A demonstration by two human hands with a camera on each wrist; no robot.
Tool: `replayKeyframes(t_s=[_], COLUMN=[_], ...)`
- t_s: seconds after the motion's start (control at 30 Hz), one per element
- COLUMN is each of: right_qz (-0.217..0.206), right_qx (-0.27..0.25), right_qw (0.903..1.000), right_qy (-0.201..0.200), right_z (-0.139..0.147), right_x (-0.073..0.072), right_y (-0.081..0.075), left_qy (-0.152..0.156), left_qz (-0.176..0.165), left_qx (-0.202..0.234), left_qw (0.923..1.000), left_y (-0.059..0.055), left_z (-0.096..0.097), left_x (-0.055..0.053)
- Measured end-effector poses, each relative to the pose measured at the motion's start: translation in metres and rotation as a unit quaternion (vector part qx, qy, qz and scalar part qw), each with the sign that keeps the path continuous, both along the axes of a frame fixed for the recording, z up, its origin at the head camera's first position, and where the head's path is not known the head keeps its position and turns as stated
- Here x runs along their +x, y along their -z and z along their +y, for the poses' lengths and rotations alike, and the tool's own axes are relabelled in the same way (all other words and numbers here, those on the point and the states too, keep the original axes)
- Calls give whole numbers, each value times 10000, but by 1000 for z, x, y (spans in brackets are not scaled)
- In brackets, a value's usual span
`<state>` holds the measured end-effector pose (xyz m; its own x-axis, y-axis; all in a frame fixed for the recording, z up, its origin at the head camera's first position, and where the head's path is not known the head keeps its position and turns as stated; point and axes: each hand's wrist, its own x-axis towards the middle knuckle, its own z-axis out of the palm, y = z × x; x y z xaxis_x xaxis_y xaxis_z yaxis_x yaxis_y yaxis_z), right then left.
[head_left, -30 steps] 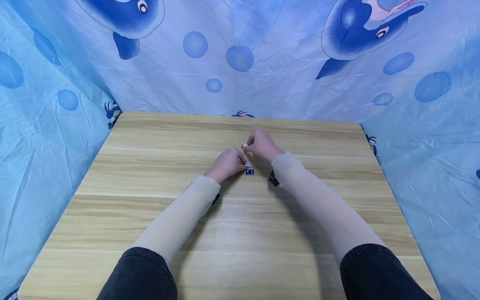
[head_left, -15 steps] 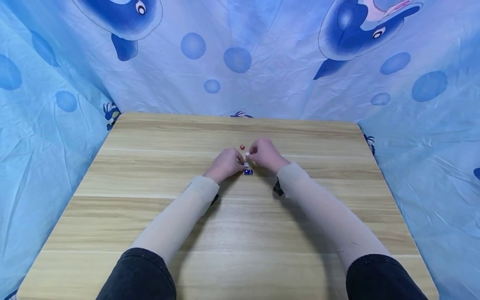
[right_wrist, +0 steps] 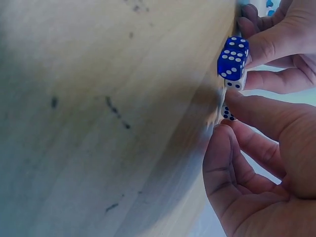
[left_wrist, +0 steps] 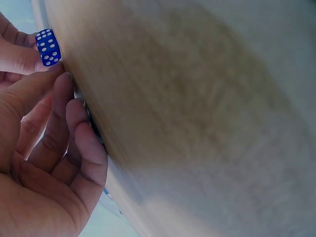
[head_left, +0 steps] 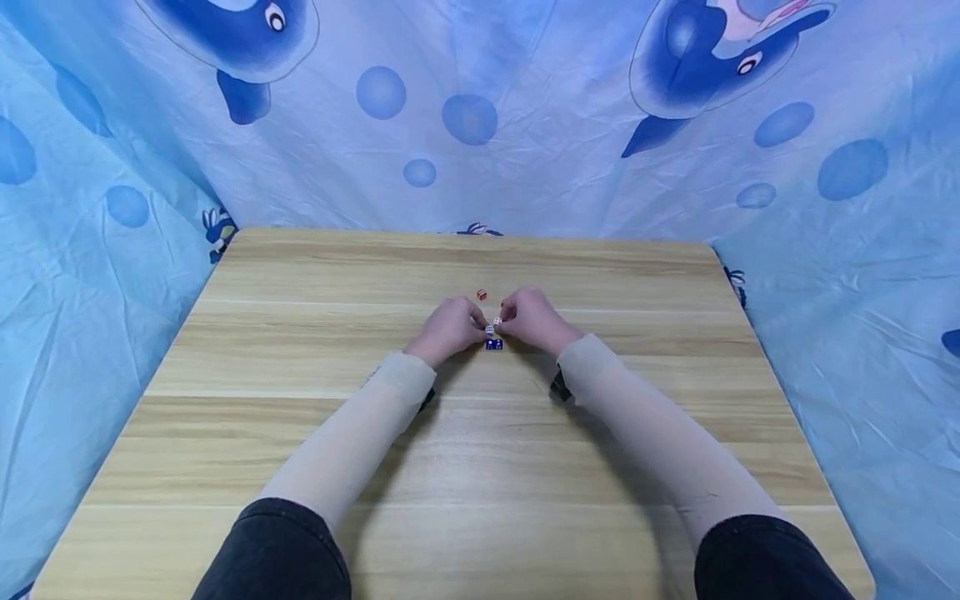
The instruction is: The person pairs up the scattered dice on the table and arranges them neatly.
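Observation:
In the head view my left hand [head_left: 450,327] rests low over the table's middle, thumb and fingertip pinching a white die [head_left: 489,330]. Two blue dice [head_left: 493,344] sit side by side just in front of it, nearer to me. Facing it, my right hand [head_left: 536,319] pinches a second white die [head_left: 497,321], close beside the first. The right wrist view shows this white die [right_wrist: 228,113] between thumb and finger, its black pips visible. A blue die [left_wrist: 48,47] appears near the fingertips in the left wrist view, where the left hand's white die is hidden.
A red die [head_left: 482,294] lies on the wooden table [head_left: 480,467] beyond both hands. Another small red piece [head_left: 503,302] shows partly behind the right fingers. Blue patterned cloth [head_left: 427,100] hangs around the far and side edges.
My right hand has moved from beside the red die toward me, bringing its white die up to the left hand's die. The left hand stays in place.

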<state>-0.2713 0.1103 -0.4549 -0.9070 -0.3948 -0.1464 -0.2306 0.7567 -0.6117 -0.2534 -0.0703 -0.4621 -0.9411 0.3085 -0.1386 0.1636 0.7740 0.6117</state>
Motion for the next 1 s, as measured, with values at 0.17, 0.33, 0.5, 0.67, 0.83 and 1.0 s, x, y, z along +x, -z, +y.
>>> replayKeyframes(t_s=[0.17, 0.33, 0.5, 0.67, 0.83, 1.0], right_qz=[2, 46, 103, 98, 110, 170], right_qx=[56, 39, -86, -127, -227, -191], right_qw=[10000, 9999, 9995, 9995, 9991, 9987], right_qy=[-56, -147, -277, -271, -334, -430], right_z=[0, 1, 4, 10, 11, 10], right_x=[2, 3, 4, 4, 4, 3], right_y=[2, 3, 4, 8, 9, 8], left_qy=[-23, -51, -53, -12, -44, -9], left_qz=[-31, 3, 38, 24, -26, -104], left_qx=[20, 59, 12, -54, -108, -60], left_qw=[10000, 10000, 10000, 10000, 9999, 9999], left_y=[2, 3, 2, 0, -1, -1], left_z=[0, 0, 1, 2, 3, 2], left_x=[0, 1, 0, 0, 0, -1])
